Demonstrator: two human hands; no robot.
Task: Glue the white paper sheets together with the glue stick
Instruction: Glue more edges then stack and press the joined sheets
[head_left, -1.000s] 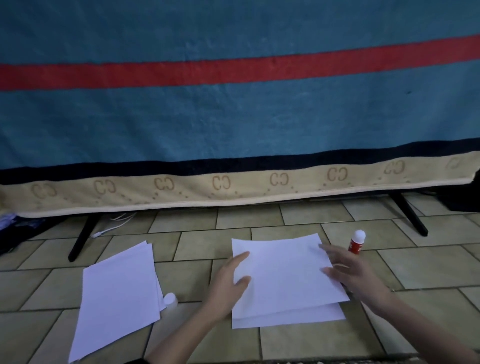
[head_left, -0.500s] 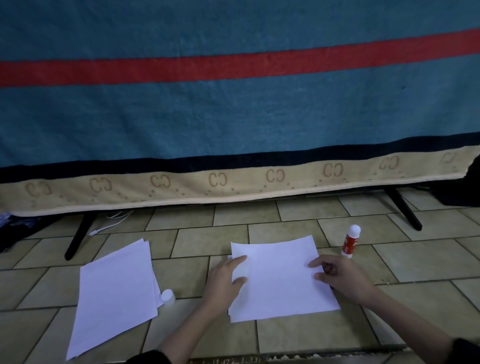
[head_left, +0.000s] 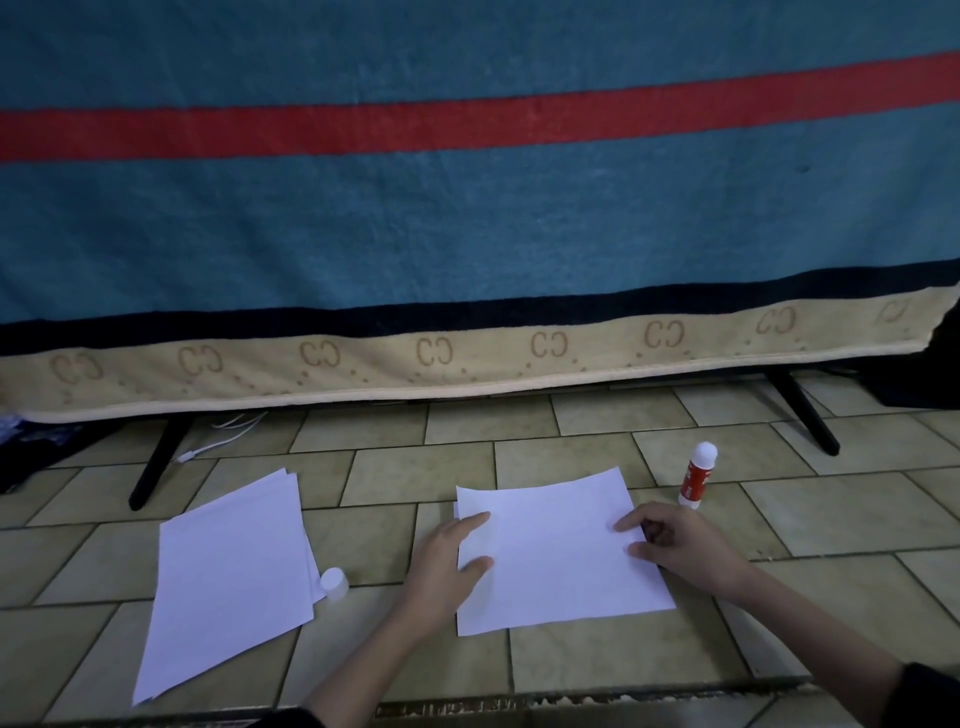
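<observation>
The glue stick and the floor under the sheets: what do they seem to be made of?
The glue stick looks like smooth plastic: a red printed body with a rounded white top. The floor looks like glazed ceramic tile, beige, with dark grout lines and a faint sheen.

Both forearms are bare, with a dark sleeve (head_left: 930, 693) edge near the right elbow.

I see a floor of beige rectangular tiles (head_left: 597, 415) with dark grout lines. Above it hangs a large teal blanket (head_left: 467, 218) with a red stripe, a dark band and a tan patterned border, over black angled legs (head_left: 156, 462). Lighting is dim.
</observation>
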